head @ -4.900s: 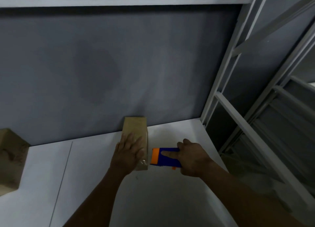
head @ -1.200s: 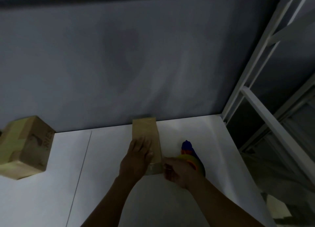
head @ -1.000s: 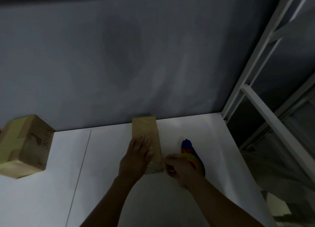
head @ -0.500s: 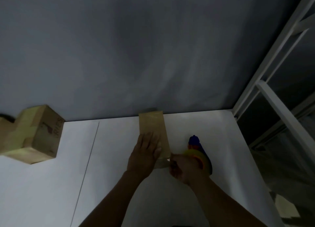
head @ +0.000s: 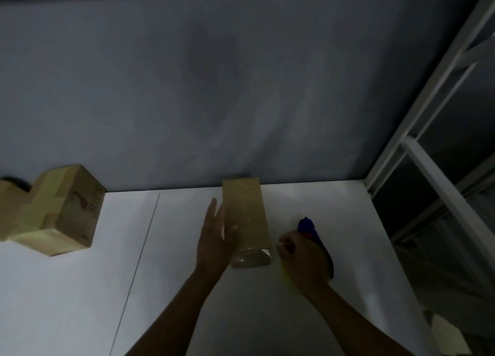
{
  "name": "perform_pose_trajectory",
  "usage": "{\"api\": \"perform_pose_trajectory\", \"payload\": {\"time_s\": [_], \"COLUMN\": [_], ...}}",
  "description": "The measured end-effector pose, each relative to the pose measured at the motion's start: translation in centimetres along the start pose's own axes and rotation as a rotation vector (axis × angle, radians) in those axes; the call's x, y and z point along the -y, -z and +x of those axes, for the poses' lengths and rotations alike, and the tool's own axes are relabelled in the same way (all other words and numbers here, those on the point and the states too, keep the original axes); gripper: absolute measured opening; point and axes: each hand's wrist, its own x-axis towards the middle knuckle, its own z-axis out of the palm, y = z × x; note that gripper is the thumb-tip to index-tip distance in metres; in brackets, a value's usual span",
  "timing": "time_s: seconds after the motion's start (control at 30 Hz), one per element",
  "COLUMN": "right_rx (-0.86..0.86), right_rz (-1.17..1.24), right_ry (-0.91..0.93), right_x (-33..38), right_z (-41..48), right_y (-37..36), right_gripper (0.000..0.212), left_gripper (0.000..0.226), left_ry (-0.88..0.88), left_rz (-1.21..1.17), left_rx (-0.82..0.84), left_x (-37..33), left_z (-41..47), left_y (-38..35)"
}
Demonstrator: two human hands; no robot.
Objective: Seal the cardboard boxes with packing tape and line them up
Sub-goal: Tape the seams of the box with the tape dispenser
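A narrow brown cardboard box (head: 246, 211) lies on the white table (head: 80, 302), its far end against the grey wall, with shiny tape folded over its near end. My left hand (head: 213, 240) lies flat along the box's left side, fingers straight, thumb on the box top. My right hand (head: 302, 259) is just right of the box's near end and grips the blue tape dispenser (head: 312, 232), whose tip points away from me. A taped cardboard box (head: 64, 211) with red print sits at the far left.
A grey wall backs the table. White metal shelf frames (head: 428, 147) stand past the table's right edge. Another box edge (head: 8, 208) shows at the far left. A pale scrap (head: 447, 337) lies low on the right.
My left hand has slid off the box top to its left side. My right hand has pulled away from the box's near end to the right, keeping the dispenser.
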Motion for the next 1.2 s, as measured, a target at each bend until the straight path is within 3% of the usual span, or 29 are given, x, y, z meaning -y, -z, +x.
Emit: {"api": "perform_pose_trajectory", "payload": {"time_s": [0.07,0.13,0.27,0.5,0.77,1.03,1.2], "right_rx": [0.058,0.105,0.142,0.118,0.142,0.180,0.182], "right_rz": [0.102,0.177,0.152,0.086,0.061,0.043,-0.026], "right_ry": [0.022,0.002,0.011,0.010,0.026,0.023,0.063], "right_x": [0.9,1.3,1.7,2.0,2.6,2.4,2.3], "right_z": [-0.3,-0.4,-0.3,0.1,0.6,0.9,1.3], "right_y": [0.0,-0.5,-0.9,-1.2,-1.1,-1.1,-0.9], "right_gripper": [0.019,0.028,0.026,0.030,0.041,0.043,0.038], "left_gripper": [0.046,0.029,0.032,0.031,0.009,0.023,0.037], "left_ry": [0.088,0.191,0.314,0.477,0.382,0.366,0.280], "left_rz": [-0.032,-0.074,-0.104,-0.065,0.085,-0.016,-0.071], "left_rx": [-0.162,-0.158,-0.031,-0.096,-0.107,-0.090,0.035], "left_x": [-0.5,-0.5,-0.4,-0.3,-1.0,-0.8,-0.1], "left_z": [-1.1,-2.2,-4.1,-3.9,-3.9,-3.6,-3.1], "left_y": [1.3,1.8,1.3,1.2,1.3,1.2,1.5]}}
